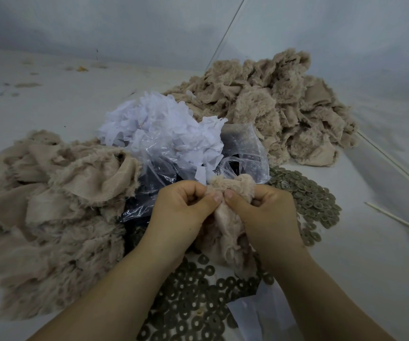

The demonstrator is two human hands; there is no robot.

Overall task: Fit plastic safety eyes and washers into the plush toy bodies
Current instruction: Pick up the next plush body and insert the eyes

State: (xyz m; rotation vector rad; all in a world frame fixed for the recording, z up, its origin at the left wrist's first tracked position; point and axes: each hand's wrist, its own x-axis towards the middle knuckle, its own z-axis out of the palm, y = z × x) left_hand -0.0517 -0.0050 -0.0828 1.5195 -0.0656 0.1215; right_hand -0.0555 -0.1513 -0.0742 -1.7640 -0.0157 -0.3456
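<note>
Left hand [183,207] & right hand [267,210] fingers curled, pinching fuzzy beige plush toy body [225,225]; flat olive ring washers [193,299] scattered below fingers.

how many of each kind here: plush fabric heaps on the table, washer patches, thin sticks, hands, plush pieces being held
plush fabric heaps: 2, left and far right
washer patches: 2, right and near
thin sticks: 2
hands: 2, left hand, right hand
held plush piece: 1
total: 9

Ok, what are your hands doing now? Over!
Left hand and right hand both pinching one plush body. Washers heaped close by. No eye visible. Nothing blocking.
</note>
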